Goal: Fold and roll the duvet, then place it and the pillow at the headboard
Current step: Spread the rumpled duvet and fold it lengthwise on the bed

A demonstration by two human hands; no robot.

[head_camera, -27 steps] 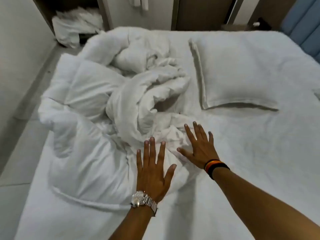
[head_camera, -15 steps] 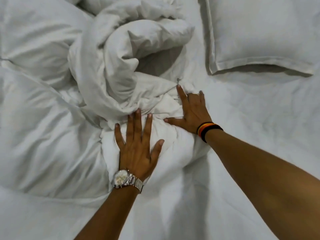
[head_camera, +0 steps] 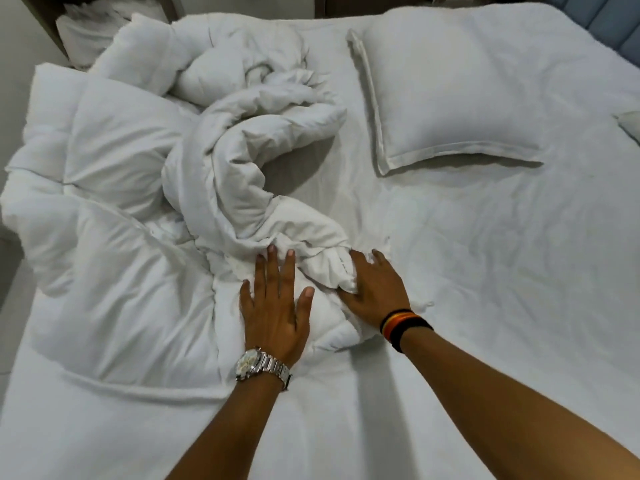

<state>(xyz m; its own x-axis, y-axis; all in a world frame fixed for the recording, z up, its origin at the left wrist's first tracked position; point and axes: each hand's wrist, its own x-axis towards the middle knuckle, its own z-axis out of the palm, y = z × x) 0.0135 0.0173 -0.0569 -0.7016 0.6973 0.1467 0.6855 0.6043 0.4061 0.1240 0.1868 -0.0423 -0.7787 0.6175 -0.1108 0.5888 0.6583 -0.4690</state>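
A crumpled white duvet (head_camera: 145,188) lies heaped over the left half of the bed, twisted into a thick coil in the middle. My left hand (head_camera: 277,306), with a metal watch, presses flat on the duvet's near corner, fingers spread. My right hand (head_camera: 372,289), with a striped wristband, curls its fingers around a bunched fold of the same corner. A white pillow (head_camera: 446,95) lies flat on the sheet to the right of the duvet, apart from both hands. The blue padded headboard (head_camera: 602,15) shows at the top right corner.
The bed (head_camera: 502,271) is covered by a wrinkled white sheet. A second pillow's corner (head_camera: 628,124) pokes in at the right edge. White linen (head_camera: 86,26) is piled in a wooden nook beyond the bed's far left. Floor runs along the left side.
The view has pulled back and up from the duvet. My right hand went from lying flat on the corner to curling around a bunched fold. My left hand stays pressed flat.
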